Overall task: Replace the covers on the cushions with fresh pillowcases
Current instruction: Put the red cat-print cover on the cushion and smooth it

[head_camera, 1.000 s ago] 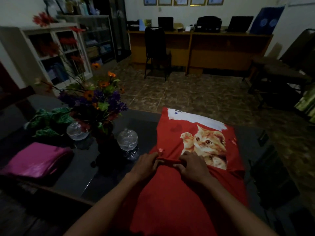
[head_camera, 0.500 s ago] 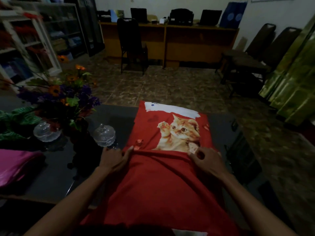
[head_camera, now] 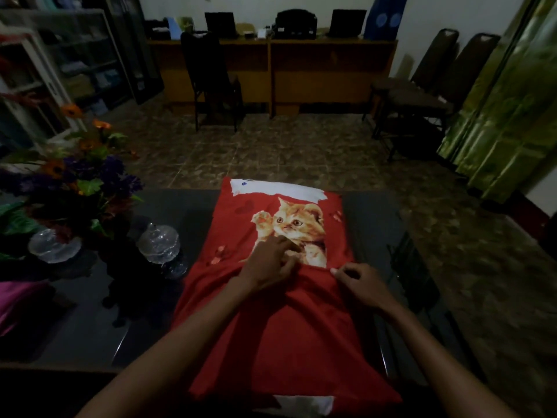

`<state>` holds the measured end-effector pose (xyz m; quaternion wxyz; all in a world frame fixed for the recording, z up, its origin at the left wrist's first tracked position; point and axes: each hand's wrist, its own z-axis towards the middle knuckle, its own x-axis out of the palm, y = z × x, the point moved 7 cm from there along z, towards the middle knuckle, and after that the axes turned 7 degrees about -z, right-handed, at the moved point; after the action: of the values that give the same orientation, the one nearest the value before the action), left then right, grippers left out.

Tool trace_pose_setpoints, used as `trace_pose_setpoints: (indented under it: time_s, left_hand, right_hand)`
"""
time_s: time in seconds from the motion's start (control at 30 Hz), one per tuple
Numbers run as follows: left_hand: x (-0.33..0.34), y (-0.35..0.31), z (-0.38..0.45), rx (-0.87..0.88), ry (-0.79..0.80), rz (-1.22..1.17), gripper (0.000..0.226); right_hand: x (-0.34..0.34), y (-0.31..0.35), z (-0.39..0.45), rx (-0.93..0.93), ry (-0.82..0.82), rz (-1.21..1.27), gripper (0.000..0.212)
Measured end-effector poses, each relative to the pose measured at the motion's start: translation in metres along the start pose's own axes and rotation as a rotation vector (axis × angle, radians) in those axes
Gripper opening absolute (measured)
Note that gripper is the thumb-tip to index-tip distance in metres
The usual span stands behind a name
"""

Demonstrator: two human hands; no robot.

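Note:
A red cushion (head_camera: 238, 224) with an orange kitten print lies on the dark glass table (head_camera: 90, 321) in front of me. A plain red fabric layer (head_camera: 280, 336) covers its near half, its edge running across just below the kitten. My left hand (head_camera: 269, 262) rests over that edge on the kitten print, fingers bent and seemingly pinching the cloth. To its right, my right hand (head_camera: 360, 283) pinches the fabric edge between thumb and fingers. A white patch (head_camera: 304, 404) shows at the cushion's near end.
A vase of mixed flowers (head_camera: 75, 188) and two glass lidded jars (head_camera: 158, 242) stand on the table's left part. Pink folded fabric (head_camera: 15, 303) lies at the far left. Chairs (head_camera: 422, 95), a desk (head_camera: 271, 67), shelving and a green curtain (head_camera: 509, 116) ring the tiled floor.
Both hands have shifted right along the red fabric edge. The left hand went from the cushion's left side to the kitten print; the right hand now pinches the edge.

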<state>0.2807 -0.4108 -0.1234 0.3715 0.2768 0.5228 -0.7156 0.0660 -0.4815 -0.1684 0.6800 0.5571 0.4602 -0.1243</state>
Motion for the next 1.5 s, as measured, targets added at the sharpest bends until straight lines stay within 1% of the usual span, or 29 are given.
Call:
trace_pose_setpoints:
  time_s: [0.07,0.13,0.17,0.2,0.23,0.3,0.33,0.4,0.5,0.57,0.63,0.7,0.83,0.93,1.03,1.13,1.23,1.3,1.37,1.4,1.47,1.5]
  left_hand:
    - [0.024,-0.032,0.015,0.090,0.110,-0.014,0.036]
    - [0.053,-0.053,0.025,0.145,0.264,0.075,0.046]
    - [0.066,-0.059,0.027,0.145,0.336,0.160,0.052]
    - [0.076,-0.062,0.027,0.139,0.387,0.256,0.058]
    - [0.082,-0.063,0.028,0.144,0.411,0.341,0.060]
    - [0.086,-0.066,0.031,0.181,0.438,0.403,0.056]
    - [0.086,-0.067,0.032,0.183,0.467,0.381,0.051]
    - [0.085,-0.066,0.033,0.136,0.534,0.286,0.046]
    - [0.084,-0.061,0.031,0.050,0.571,0.205,0.051]
    - [0.084,-0.062,0.033,0.006,0.569,0.206,0.052]
    - [0.090,-0.071,0.039,0.012,0.577,0.278,0.047]
    - [0.103,-0.081,0.043,0.037,0.605,0.414,0.043]
    - [0.134,-0.083,0.039,-0.036,0.635,0.533,0.036]
    - [0.135,-0.081,0.039,-0.135,0.671,0.463,0.040]
    - [0.126,-0.075,0.040,-0.182,0.701,0.338,0.043]
    - [0.115,-0.074,0.035,-0.200,0.683,0.228,0.040]
    - [0.103,-0.079,0.036,-0.172,0.583,0.221,0.036]
    - [0.089,-0.077,0.042,-0.156,0.447,0.283,0.038]
    - [0.075,-0.070,0.046,-0.167,0.322,0.275,0.041]
    - [0.070,-0.065,0.047,-0.181,0.280,0.253,0.043]
    - [0.060,-0.057,0.045,-0.198,0.227,0.212,0.045]
    - [0.055,-0.055,0.043,-0.191,0.203,0.192,0.043]
  right_hand:
    - [-0.009,-0.010,-0.005,0.013,-0.026,0.046,0.024]
    - [-0.012,-0.024,-0.010,0.033,-0.031,0.059,0.012]
    - [-0.011,-0.033,-0.012,0.039,-0.044,0.056,0.014]
    - [-0.013,-0.038,-0.014,0.038,-0.067,0.047,0.021]
    - [-0.014,-0.042,-0.016,0.030,-0.089,0.023,0.025]
    - [-0.021,-0.047,-0.017,0.046,-0.129,0.002,0.026]
    - [-0.024,-0.050,-0.015,0.063,-0.133,0.012,0.027]
    - [-0.028,-0.053,-0.008,0.066,-0.134,0.059,0.026]
    - [-0.028,-0.043,-0.007,0.049,-0.106,0.117,0.018]
    - [-0.020,-0.045,-0.007,0.050,-0.067,0.118,0.021]
    - [-0.013,-0.053,-0.005,0.055,-0.024,0.103,0.021]
    - [-0.009,-0.063,-0.006,0.072,-0.008,0.118,0.022]
    - [-0.011,-0.066,-0.016,0.081,-0.015,0.086,0.007]
    - [-0.016,-0.065,-0.013,0.063,-0.085,0.084,0.019]
    - [-0.017,-0.060,-0.002,0.065,-0.150,0.047,0.021]
    - [-0.006,-0.052,0.005,0.092,-0.110,0.060,0.022]
    - [-0.001,-0.056,0.008,0.111,-0.108,0.160,0.014]
    - [-0.005,-0.056,0.008,0.115,-0.175,0.221,0.021]
    - [-0.011,-0.051,0.006,0.117,-0.273,0.306,0.029]
    - [-0.012,-0.048,0.006,0.117,-0.317,0.349,0.029]
    - [-0.011,-0.036,0.009,0.103,-0.335,0.394,0.019]
    - [-0.007,-0.028,0.011,0.075,-0.303,0.387,0.011]
